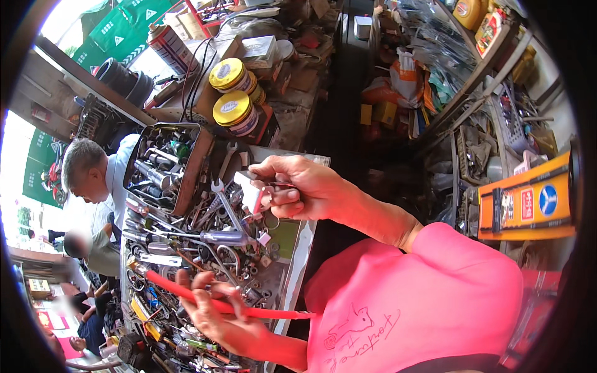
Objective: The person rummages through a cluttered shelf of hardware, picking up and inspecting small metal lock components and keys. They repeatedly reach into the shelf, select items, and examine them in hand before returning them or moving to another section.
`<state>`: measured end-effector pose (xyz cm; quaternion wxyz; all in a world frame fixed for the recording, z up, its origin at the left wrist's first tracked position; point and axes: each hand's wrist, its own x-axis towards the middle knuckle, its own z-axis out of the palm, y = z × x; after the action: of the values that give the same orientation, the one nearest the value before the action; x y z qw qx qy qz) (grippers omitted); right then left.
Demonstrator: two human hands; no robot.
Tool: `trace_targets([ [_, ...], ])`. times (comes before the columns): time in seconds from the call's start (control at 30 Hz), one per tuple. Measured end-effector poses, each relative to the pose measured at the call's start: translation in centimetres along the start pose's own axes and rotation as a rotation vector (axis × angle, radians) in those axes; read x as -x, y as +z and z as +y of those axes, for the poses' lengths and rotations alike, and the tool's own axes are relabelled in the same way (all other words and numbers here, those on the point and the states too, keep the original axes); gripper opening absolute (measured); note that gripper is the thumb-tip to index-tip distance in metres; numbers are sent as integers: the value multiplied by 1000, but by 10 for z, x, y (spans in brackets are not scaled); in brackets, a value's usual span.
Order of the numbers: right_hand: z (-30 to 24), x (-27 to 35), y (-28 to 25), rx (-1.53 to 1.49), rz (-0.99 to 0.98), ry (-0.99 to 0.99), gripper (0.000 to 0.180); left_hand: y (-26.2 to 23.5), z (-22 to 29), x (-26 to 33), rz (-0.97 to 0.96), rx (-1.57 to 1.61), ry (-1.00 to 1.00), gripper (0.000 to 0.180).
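My right hand (pixel 298 186) is closed on a small metal part with a white tag (pixel 254 194), held above a workbench strewn with tools. My left hand (pixel 217 317) is lower down, with its fingers wrapped around a long red rod or tube (pixel 180 291) that runs from the bench toward my pink-sleeved arm. Directly under the right hand lie spanners (pixel 225 200), a screwdriver with a clear blue handle (pixel 224 237), rings and loose nuts.
A rusty metal tray (pixel 198 168) holds sockets and bits at the bench's far end. Two yellow-lidded tins (pixel 231 109) and a spray can (pixel 171 48) stand beyond it. Other people stand at the left. Shelves of parts and an orange box (pixel 528 202) are on the right.
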<state>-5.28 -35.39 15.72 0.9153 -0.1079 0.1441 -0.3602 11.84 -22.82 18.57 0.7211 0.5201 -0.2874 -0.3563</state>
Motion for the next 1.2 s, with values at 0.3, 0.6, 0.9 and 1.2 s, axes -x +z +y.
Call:
trace_targets([
  [0.3,-43,-49,17,180,-3,72,20,-37,-17,-75,443,-107,94,46],
  [0.6,-2,-129,72,661,-196,7,18,-88,-42,-80,587,-171,128,68],
  [0.9,80,-167,122,908,-457,1,17,-103,-33,-57,459,-430,86,34],
  [1.2,129,-170,132,1050,-587,31,19,-90,29,-59,167,-19,262,41],
])
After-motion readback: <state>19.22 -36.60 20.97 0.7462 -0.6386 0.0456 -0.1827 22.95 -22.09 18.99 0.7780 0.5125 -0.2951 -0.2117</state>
